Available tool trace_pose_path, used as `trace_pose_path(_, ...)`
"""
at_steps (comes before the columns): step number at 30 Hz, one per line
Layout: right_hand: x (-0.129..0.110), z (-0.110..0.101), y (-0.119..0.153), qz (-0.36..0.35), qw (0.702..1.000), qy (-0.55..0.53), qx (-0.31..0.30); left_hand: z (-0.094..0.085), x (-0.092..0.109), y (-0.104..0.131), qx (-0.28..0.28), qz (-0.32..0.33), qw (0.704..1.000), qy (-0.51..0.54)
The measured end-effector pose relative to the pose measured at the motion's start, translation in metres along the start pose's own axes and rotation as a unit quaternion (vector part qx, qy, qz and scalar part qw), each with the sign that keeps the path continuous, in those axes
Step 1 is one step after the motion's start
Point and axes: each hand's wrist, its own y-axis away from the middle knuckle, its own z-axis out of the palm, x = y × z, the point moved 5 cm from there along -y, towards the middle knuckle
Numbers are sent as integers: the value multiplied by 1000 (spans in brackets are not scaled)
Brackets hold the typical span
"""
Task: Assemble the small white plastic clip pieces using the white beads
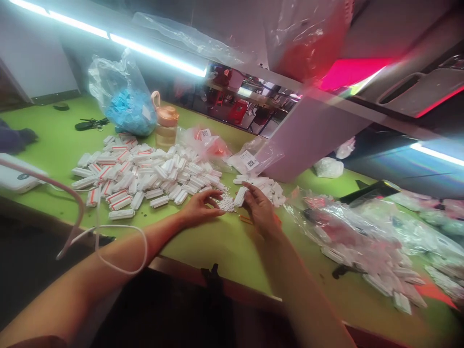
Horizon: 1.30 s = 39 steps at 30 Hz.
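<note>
My right hand (261, 212) holds a small white rectangular plastic piece (240, 196) between thumb and fingers, tilted upright above the green table. Just left of it, my left hand (201, 209) rests at the table with curved fingers apart, and I see nothing held in it. Its fingertips are beside a small heap of tiny white bits (226, 203). Behind the left hand spreads a large pile of white plastic pieces (145, 169), some with red-orange stripes. A smaller group of white pieces (273, 190) lies behind my right hand. An orange item (246, 219) is partly hidden near my right palm.
A bag of blue items (130, 111), a bottle (166, 126) and keys (90, 124) stand at the back left. A pale cable (121, 225) loops over my left forearm. Clear bags with white pieces (355, 237) cover the right side. A purple-grey panel (308, 130) rises behind.
</note>
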Motion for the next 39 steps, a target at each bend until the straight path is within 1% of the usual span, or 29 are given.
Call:
trace_pose_path(1, 1, 15, 4, 7, 998, -60, -19, 0, 2, 0, 0, 10, 1000, 12)
trace_pose_path(2, 2, 27, 8, 13, 995, -98, -34, -1, 3, 1, 1, 20, 1000, 22)
trace_pose_path(3, 3, 37, 12, 12, 992, -121, -35, -2, 4, 1, 5, 28, 999, 32)
trace_pose_path(4, 5, 43, 15, 8, 991, -130, -31, -3, 4, 1, 9, 35, 999, 40)
trace_pose_path(6, 8, 49, 20, -1, 992, -126, -18, -4, 2, 0, 15, 37, 998, 52)
trace_pose_path(9, 15, 45, 23, -10, 995, -98, 7, -3, -1, -1, 10, 14, 997, 74)
trace_pose_path(11, 18, 40, 22, -18, 997, -77, 21, -1, -2, -2, 6, -22, 993, 115)
trace_pose_path(13, 18, 35, 21, -29, 997, -60, 29, 1, -3, -1, 3, -72, 984, 162)
trace_pose_path(15, 18, 33, 21, -35, 998, -41, 22, 2, -5, 0, -5, -121, 974, 192)
trace_pose_path(17, 17, 33, 22, -33, 999, -21, 7, 3, -8, 1, -20, -155, 967, 203)
trace_pose_path(20, 15, 33, 24, -29, 999, -13, 0, 3, -12, 1, -42, -174, 964, 197)
trace_pose_path(24, 11, 31, 26, -28, 999, -36, 26, -1, -12, 1, -41, -160, 969, 182)
trace_pose_path(27, 11, 30, 26, -18, 999, -28, 40, -5, -10, 1, -39, -150, 973, 169)
trace_pose_path(31, 12, 28, 26, -10, 999, 4, 46, -3, -9, 3, -87, -140, 977, 133)
trace_pose_path(33, 10, 29, 26, -14, 999, 21, 29, 0, -8, 3, -111, -119, 980, 111)
trace_pose_path(36, 5, 33, 27, -31, 998, 52, -14, 4, -3, 4, -131, -78, 986, 74)
trace_pose_path(39, 5, 39, 28, -35, 996, 68, -46, 5, 1, 5, -122, -46, 991, -21)
